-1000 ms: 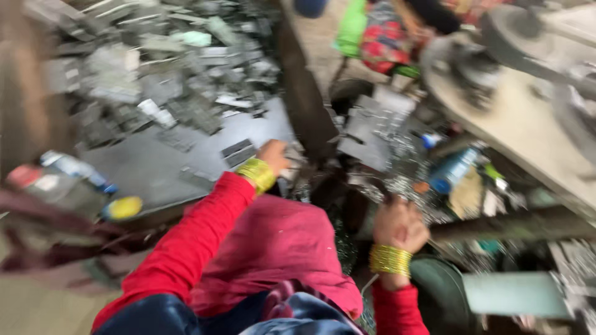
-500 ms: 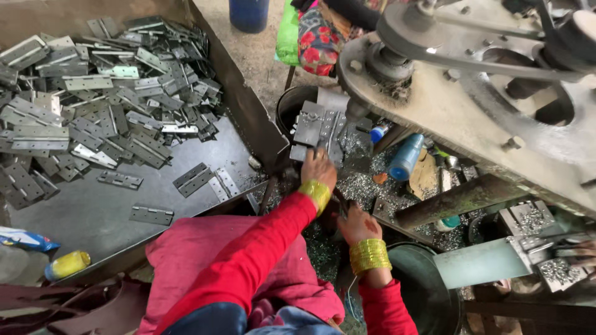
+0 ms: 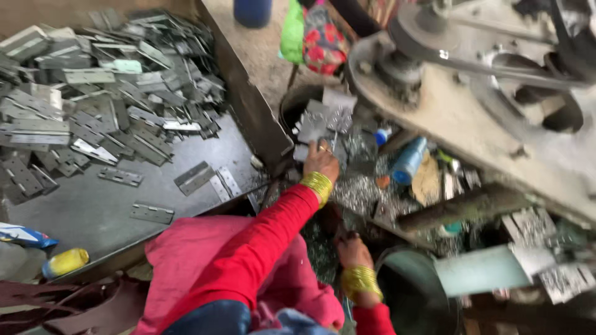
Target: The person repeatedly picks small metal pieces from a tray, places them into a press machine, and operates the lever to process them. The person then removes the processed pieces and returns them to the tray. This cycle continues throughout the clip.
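My left hand point(image 3: 321, 162), in a red sleeve with gold bangles, reaches forward onto a heap of flat grey metal plates point(image 3: 318, 121) in a dark round container. Its fingers curl over the edge of one plate. My right hand point(image 3: 354, 251), also bangled, hangs lower and closer to me, beside the rim of a dark round bucket point(image 3: 413, 291). Its fingers look curled; what they hold is blurred. Silvery metal shavings point(image 3: 360, 192) lie between the two hands.
A large dark tray point(image 3: 93, 211) on the left holds a pile of metal hinges point(image 3: 93, 111) and loose ones point(image 3: 194, 177). A belt-driven machine point(image 3: 472, 93) fills the right. A blue bottle point(image 3: 410, 160), a yellow bottle point(image 3: 65, 262) and pink cloth point(image 3: 186, 248) lie near.
My left hand has moved from the hinge tray rightwards and forwards to the heap of plates. My right hand has stayed low near the bucket. The view has swung to the right.
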Demonstrator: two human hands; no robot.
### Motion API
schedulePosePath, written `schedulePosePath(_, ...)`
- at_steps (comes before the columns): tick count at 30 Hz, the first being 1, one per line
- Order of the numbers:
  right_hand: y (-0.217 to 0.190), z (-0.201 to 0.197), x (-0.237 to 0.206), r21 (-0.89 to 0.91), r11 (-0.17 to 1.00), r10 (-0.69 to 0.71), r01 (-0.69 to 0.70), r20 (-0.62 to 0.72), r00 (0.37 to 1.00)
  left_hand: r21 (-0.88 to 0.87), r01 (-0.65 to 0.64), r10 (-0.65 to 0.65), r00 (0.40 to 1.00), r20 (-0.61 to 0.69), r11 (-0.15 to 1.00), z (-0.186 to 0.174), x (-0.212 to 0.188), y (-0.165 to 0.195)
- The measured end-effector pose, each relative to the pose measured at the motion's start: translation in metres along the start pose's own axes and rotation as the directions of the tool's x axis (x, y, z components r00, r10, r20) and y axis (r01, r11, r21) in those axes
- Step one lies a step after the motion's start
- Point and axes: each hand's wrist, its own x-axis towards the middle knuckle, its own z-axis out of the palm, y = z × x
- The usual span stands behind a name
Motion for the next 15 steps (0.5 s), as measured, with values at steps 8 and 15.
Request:
schedulePosePath(8, -0.018, 0.016, -0.038, -0.001, 0.995, 0.095, -0.095, -0.057, 0.994, -0.057, 0.111, -0.122, 0.959, -0.258, 0.992, 0.016, 0.021, -0.002)
schedulePosePath(15, -0.017, -0.022, -0.009, -0.096, 0.990, -0.116, 0.104, -0.123, 0.986, 0.198, 0.005, -0.010, 1.000, 0.020, 0.980, -0.022, 0.015, -0.009)
